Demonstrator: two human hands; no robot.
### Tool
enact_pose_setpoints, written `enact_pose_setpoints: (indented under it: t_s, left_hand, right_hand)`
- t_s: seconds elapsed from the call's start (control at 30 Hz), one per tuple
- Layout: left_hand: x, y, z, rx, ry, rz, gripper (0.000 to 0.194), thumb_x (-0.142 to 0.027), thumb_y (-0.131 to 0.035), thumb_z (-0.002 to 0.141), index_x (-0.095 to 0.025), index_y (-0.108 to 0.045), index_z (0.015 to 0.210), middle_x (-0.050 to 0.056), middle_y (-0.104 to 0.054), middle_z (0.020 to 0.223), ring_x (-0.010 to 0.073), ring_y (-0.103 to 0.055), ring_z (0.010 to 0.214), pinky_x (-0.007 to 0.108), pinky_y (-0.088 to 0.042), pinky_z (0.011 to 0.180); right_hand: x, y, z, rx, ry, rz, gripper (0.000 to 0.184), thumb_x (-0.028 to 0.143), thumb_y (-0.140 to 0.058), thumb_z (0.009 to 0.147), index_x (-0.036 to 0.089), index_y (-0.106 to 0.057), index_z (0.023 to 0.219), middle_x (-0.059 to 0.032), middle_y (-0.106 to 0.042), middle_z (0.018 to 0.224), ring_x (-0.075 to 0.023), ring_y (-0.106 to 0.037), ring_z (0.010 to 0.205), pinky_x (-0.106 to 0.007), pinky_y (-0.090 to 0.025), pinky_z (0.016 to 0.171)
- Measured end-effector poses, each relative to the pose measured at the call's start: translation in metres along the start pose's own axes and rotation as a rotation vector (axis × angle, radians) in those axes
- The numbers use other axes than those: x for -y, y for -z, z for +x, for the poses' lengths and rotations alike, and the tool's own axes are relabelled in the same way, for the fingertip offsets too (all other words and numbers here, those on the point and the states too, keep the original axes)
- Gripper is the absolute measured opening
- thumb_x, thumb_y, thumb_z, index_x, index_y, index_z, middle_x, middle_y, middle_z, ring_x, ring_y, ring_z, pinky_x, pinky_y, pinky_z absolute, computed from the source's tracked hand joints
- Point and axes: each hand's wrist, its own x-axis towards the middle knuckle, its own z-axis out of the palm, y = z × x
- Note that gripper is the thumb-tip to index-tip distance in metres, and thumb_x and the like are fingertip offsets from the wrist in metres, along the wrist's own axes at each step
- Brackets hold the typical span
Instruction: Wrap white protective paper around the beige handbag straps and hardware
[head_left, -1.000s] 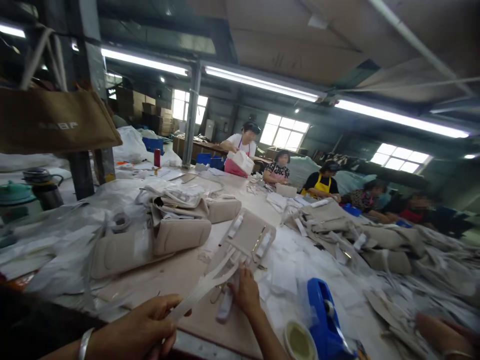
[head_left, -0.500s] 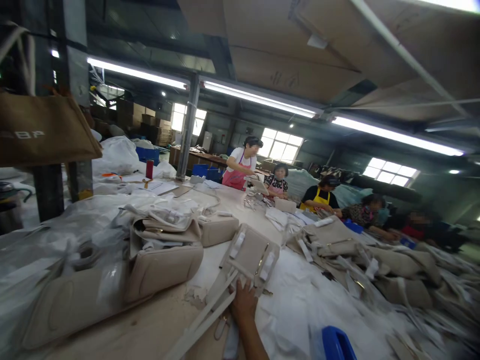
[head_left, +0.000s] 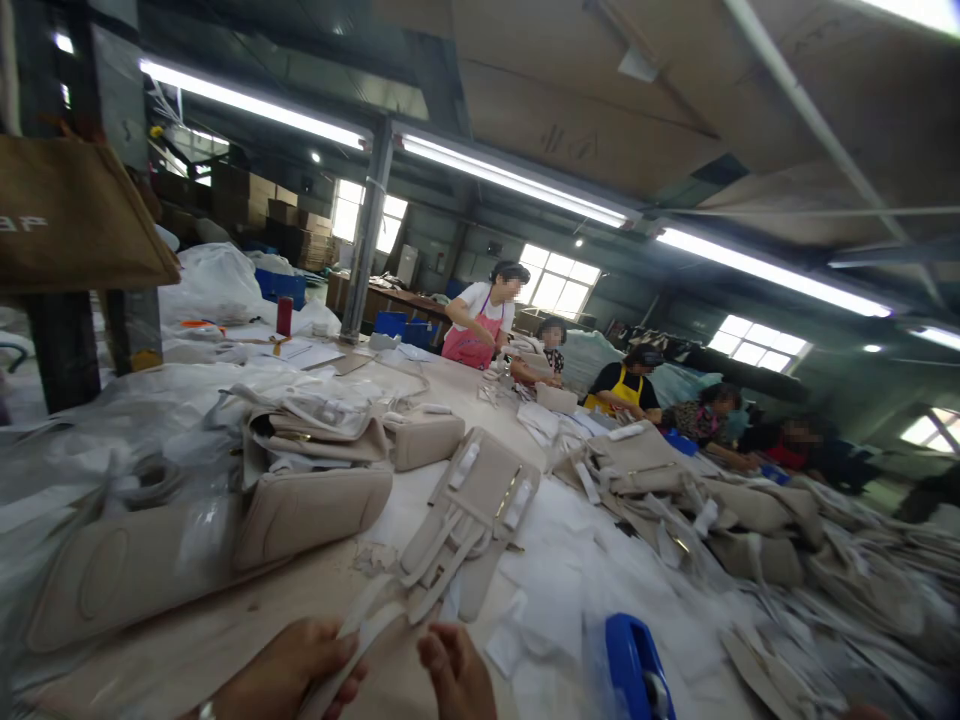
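My left hand (head_left: 311, 655) is closed around a pale beige strap (head_left: 379, 610) at the bottom of the head view. The strap runs up toward a beige handbag (head_left: 484, 480), which lies flat with gold-coloured hardware and white wrapping on parts of it. Just right of the strap, my right hand (head_left: 459, 675) is raised with its fingers loosely bent and apart. Nothing shows in it, though its lower part is cut off by the frame edge. A blue tape dispenser (head_left: 634, 655) sits to the right of that hand.
More beige bags (head_left: 315, 510) lie at the left, among clear plastic (head_left: 150, 420). A heap of beige bag pieces (head_left: 697, 500) covers the right side, with white sheets (head_left: 559, 580) nearer me. Across the table, a person in a pink apron (head_left: 476, 325) and several others work.
My right hand has left the handbag and come back toward me. My left hand has come into view, holding the strap. The view has shifted slightly.
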Motion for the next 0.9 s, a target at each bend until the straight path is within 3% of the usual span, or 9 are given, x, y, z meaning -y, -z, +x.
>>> enact_pose_setpoints:
  t_s: [0.1,0.2,0.27,0.37,0.43,0.53,0.67,0.77,0.9]
  left_hand:
    - [-0.027,-0.047,0.006,0.049,-0.054,0.000,0.039,-0.040,-0.075,0.062,-0.012,-0.055,0.080,0.006,-0.063,0.075,0.0124,-0.059,0.061,0.022,-0.047,0.056]
    - [-0.042,-0.071,0.026,0.036,-0.199,0.088,0.031,-0.030,-0.069,0.065,-0.012,-0.053,0.083,0.007,-0.065,0.076,0.0183,-0.065,0.064,0.028,-0.051,0.058]
    - [-0.045,-0.070,0.042,0.035,-0.268,0.135,0.026,-0.026,-0.065,0.067,-0.013,-0.050,0.084,0.006,-0.065,0.073,0.0207,-0.066,0.063,0.030,-0.052,0.057]
    - [-0.042,-0.057,0.059,0.052,-0.286,0.199,0.025,-0.028,-0.063,0.070,-0.015,-0.047,0.085,0.005,-0.066,0.069,0.0216,-0.066,0.060,0.029,-0.050,0.053]
    - [-0.037,-0.046,0.069,0.076,-0.261,0.238,0.030,-0.036,-0.063,0.073,-0.015,-0.047,0.088,0.005,-0.066,0.069,0.0221,-0.066,0.059,0.028,-0.049,0.051]
    - [-0.028,-0.033,0.088,0.063,-0.195,0.300,0.033,-0.047,-0.056,0.079,-0.016,-0.047,0.088,0.005,-0.066,0.067,0.0217,-0.065,0.056,0.027,-0.048,0.048]
    - [-0.035,-0.023,0.129,-0.004,-0.174,0.404,0.026,-0.041,-0.052,0.083,-0.016,-0.046,0.078,0.001,-0.057,0.051,0.0161,-0.055,0.039,0.022,-0.038,0.037]
    - [-0.070,-0.028,0.169,-0.057,-0.212,0.411,0.015,-0.029,-0.049,0.086,-0.014,-0.048,0.080,-0.002,-0.050,0.046,0.0102,-0.044,0.030,0.017,-0.027,0.033]
    - [-0.131,-0.051,0.224,-0.096,-0.405,0.319,0.013,-0.029,-0.043,0.092,-0.016,-0.045,0.089,-0.005,-0.047,0.058,0.0031,-0.036,0.035,0.015,-0.024,0.037]
  right_hand:
    - [0.031,-0.047,-0.045,0.170,-0.018,0.451,0.067,0.073,-0.053,0.074,0.018,-0.056,0.112,-0.0094,-0.067,0.094,-0.0245,-0.063,0.086,-0.038,-0.052,0.076]
    - [0.064,-0.073,-0.058,0.175,-0.076,0.603,0.057,0.068,-0.054,0.078,0.016,-0.055,0.100,-0.0062,-0.063,0.083,-0.0185,-0.061,0.074,-0.032,-0.050,0.067]
    - [0.075,-0.078,-0.058,0.115,-0.138,0.626,0.050,0.065,-0.050,0.082,0.017,-0.050,0.098,-0.0013,-0.059,0.073,-0.0124,-0.055,0.057,-0.025,-0.045,0.053]
    - [0.074,-0.076,-0.055,0.012,-0.163,0.582,0.045,0.063,-0.045,0.086,0.020,-0.043,0.100,0.0012,-0.058,0.077,-0.0091,-0.052,0.046,-0.021,-0.037,0.042]
    - [0.065,-0.074,-0.052,0.033,-0.163,0.557,0.045,0.063,-0.038,0.089,0.020,-0.044,0.098,-0.0008,-0.061,0.080,-0.0119,-0.057,0.050,-0.023,-0.043,0.045]
    - [0.046,-0.069,-0.040,0.095,-0.133,0.438,0.045,0.058,-0.033,0.092,0.018,-0.052,0.094,-0.0046,-0.064,0.081,-0.0166,-0.064,0.067,-0.029,-0.051,0.063]
    - [0.022,-0.035,0.005,-0.001,-0.080,0.140,0.043,0.054,-0.041,0.091,0.018,-0.063,0.088,-0.0069,-0.068,0.089,-0.0190,-0.062,0.087,-0.031,-0.048,0.078]
    - [0.019,0.022,0.058,-0.156,-0.139,0.302,0.045,0.056,-0.046,0.087,0.016,-0.062,0.101,-0.0078,-0.069,0.089,-0.0151,-0.061,0.071,-0.029,-0.049,0.067]
    - [0.020,0.108,0.130,-0.616,0.048,0.496,0.040,0.044,-0.047,0.086,0.018,-0.051,0.116,-0.0034,-0.068,0.080,-0.0074,-0.053,0.054,-0.021,-0.047,0.055]
